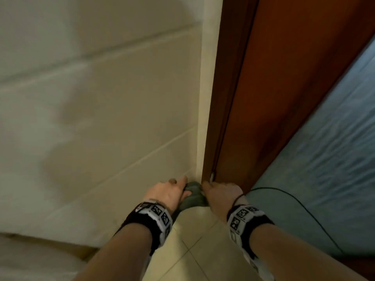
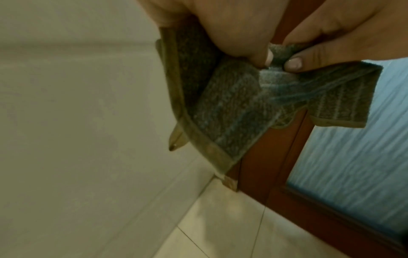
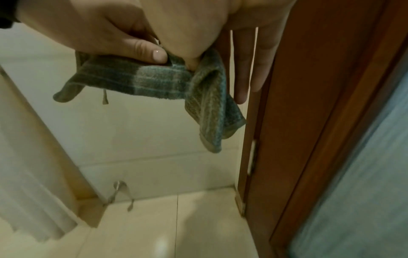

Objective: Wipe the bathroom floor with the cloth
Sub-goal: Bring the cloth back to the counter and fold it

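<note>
A grey-green striped cloth [image 1: 194, 196] hangs bunched between my two hands, in the air above the pale tiled floor [image 1: 194, 250]. My left hand [image 1: 170, 191] pinches its left part. My right hand [image 1: 221, 194] pinches the right part beside the door frame. In the left wrist view the cloth [image 2: 225, 111] droops from my left hand [image 2: 243, 43], its hemmed corner pointing down. In the right wrist view my right hand [image 3: 194, 57] pinches the cloth [image 3: 154, 80] with the thumb while the other fingers [image 3: 249, 69] stay straight.
A tiled wall [image 1: 101, 98] meets a red-brown wooden door [image 1: 274, 78] with a frosted glass panel [image 1: 334, 138] in the corner ahead. A black cable [image 1: 304, 207] trails from my right wrist. White fabric [image 3: 26, 157] and a metal fitting [image 3: 119, 192] stand at the wall's foot.
</note>
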`<state>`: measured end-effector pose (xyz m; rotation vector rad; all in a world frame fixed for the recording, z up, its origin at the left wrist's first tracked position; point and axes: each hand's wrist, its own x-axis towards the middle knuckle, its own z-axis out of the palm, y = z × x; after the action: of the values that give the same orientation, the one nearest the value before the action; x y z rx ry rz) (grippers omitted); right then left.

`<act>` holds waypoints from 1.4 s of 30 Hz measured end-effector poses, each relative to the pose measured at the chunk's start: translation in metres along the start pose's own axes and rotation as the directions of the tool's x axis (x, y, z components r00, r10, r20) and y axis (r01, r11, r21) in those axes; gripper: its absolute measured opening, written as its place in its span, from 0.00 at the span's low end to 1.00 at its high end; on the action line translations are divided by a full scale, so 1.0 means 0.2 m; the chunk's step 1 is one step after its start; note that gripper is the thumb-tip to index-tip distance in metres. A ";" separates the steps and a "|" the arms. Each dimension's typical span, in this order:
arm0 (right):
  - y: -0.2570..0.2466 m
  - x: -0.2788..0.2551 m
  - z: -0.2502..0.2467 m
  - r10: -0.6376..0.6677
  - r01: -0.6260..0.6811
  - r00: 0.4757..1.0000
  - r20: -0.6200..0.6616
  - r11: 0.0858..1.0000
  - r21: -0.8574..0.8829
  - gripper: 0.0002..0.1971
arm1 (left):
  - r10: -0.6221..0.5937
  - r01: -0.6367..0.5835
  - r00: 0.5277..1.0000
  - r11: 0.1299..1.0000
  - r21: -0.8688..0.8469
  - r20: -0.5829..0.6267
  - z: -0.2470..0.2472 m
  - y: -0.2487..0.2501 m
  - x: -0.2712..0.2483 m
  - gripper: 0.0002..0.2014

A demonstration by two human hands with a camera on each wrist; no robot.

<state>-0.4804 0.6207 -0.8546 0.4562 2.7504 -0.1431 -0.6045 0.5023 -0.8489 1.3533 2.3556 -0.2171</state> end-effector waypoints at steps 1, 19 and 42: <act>-0.01 -0.06 -0.18 -0.005 0.005 1.000 0.003 1.000 0.015 0.15 | 0.006 -0.006 1.000 1.000 0.010 -0.008 -0.18 0.00 -0.08 0.21; -0.21 -1.18 -3.56 0.004 -0.061 0.757 -0.653 0.996 -0.064 0.19 | -0.031 0.156 0.770 0.978 0.142 -0.637 -3.54 0.14 -1.63 0.15; -0.92 -1.10 -4.16 -0.184 0.008 0.639 -0.747 0.972 -0.233 0.22 | -0.224 0.363 0.734 0.927 0.091 -0.641 -3.91 -0.47 -2.38 0.13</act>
<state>-0.6134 0.5113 0.0078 0.3576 3.5797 0.4272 -0.6882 0.3379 0.0535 1.2632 3.2005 -0.1211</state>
